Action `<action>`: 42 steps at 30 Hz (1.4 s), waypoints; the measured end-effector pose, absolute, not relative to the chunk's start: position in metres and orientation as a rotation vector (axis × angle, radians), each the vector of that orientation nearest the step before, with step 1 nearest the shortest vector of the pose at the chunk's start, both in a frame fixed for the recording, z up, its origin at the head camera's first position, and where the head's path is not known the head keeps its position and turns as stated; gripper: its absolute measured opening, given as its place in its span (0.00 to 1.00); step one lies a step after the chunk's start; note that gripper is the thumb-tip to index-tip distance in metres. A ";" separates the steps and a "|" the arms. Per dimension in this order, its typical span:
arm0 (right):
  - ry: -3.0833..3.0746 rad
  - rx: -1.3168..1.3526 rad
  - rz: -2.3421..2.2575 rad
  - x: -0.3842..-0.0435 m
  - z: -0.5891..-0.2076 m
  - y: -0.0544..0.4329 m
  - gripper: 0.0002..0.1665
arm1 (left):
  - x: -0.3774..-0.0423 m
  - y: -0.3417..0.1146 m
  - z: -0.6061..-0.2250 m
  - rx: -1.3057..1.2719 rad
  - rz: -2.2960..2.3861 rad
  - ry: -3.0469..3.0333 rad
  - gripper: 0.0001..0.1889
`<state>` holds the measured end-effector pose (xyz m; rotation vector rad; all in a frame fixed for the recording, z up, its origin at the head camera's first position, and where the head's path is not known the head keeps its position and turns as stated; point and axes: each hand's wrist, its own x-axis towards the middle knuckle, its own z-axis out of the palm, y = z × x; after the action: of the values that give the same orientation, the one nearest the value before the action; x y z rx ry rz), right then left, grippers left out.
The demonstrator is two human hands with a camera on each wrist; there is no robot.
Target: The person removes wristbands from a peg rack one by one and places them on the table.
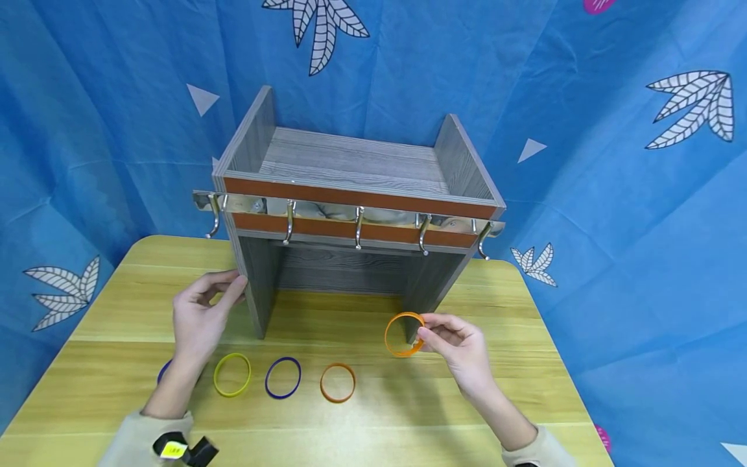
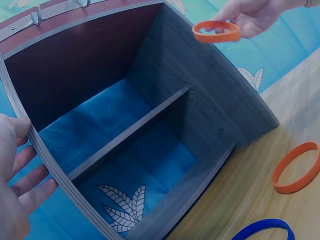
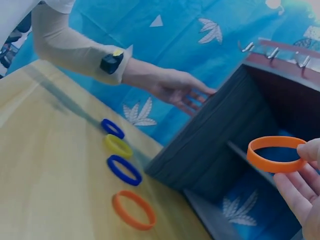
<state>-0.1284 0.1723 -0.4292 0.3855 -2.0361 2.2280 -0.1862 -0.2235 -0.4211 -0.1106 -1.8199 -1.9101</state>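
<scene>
My right hand (image 1: 458,347) pinches an orange silicone wristband (image 1: 386,337) between thumb and fingers, holding it above the table in front of the shelf's right side. My left hand (image 1: 201,314) touches the outer side of the left panel of a grey wood-grain shelf (image 1: 251,285); in the left wrist view its fairly straight fingers (image 2: 37,192) rest against the panel edge. A metal rail with several hooks (image 1: 358,227) runs across the shelf's upper front. On the table lie another orange wristband (image 1: 338,401), a blue wristband (image 1: 283,396), a yellow wristband (image 1: 232,394) and a second blue wristband (image 3: 113,129), partly hidden by my left wrist in the head view.
The shelf stands towards the back of the wood-grain table (image 1: 373,434). Its hooks stick out forward, and the rail's ends reach past both side panels. A blue patterned cloth (image 1: 408,71) hangs behind and around the table.
</scene>
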 end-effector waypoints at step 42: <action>-2.503 -0.042 2.358 -0.120 -0.515 0.161 0.26 | -0.186 -0.223 -0.422 -0.088 -1.831 -1.872 0.05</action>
<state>-0.1200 0.1608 -0.5151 -0.0425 -2.5028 2.3583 -0.1857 -0.2235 -0.4217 -0.0883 -1.8721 -1.8314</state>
